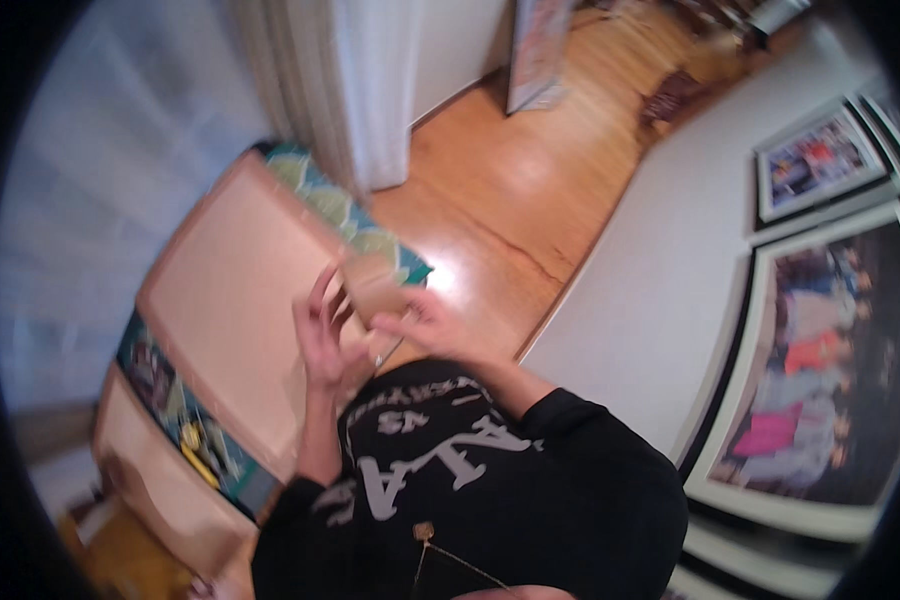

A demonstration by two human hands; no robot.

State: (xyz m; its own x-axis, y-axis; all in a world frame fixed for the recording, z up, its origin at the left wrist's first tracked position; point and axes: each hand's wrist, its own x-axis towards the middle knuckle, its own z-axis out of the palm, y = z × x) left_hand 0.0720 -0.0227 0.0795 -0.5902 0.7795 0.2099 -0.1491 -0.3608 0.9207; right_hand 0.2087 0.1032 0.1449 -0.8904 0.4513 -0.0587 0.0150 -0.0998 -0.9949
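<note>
Currently: one flat beige piece [372,284], pinched in right hand [422,322]; left hand [322,328] beside it, fingers spread, contact unclear; pale-lettered black shirt [580,500] below hands; pinkish surface [232,275] leftward.

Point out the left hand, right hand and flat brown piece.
Left hand [320,337]: head view, middle of the hand.
Right hand [426,322]: head view, middle of the hand.
Flat brown piece [372,283]: head view, middle of its face.

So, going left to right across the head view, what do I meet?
Yellow object, too blurred to name → left hand → tan flat piece → right hand → large framed group photograph.
</note>
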